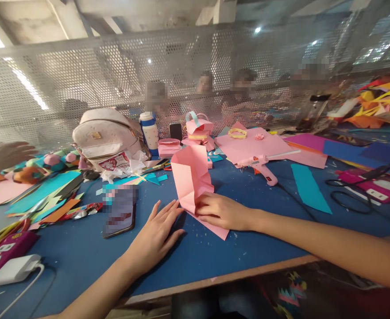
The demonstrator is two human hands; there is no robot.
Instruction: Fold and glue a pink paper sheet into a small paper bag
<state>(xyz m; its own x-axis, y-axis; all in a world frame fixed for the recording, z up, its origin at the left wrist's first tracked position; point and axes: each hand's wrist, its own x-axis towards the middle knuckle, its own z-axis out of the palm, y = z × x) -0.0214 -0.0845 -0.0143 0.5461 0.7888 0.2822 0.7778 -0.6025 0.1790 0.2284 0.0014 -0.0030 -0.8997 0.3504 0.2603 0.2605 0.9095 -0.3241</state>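
Where both hands (158, 232) (223, 212) nearly meet, folded pink paper (184, 177) stands between them.

The folded paper (183, 175) is plain pink; the surface (195, 261) is deep blue, flecked white, with a tan front edge (228, 278). Pink glue gun (263, 167), orange trigger (256, 171); turquoise strip (309, 188); cream backpack (105, 126); spotted white bottle (151, 139), blue-collared; magenta-and-white power strip (24, 243) by the left edge.
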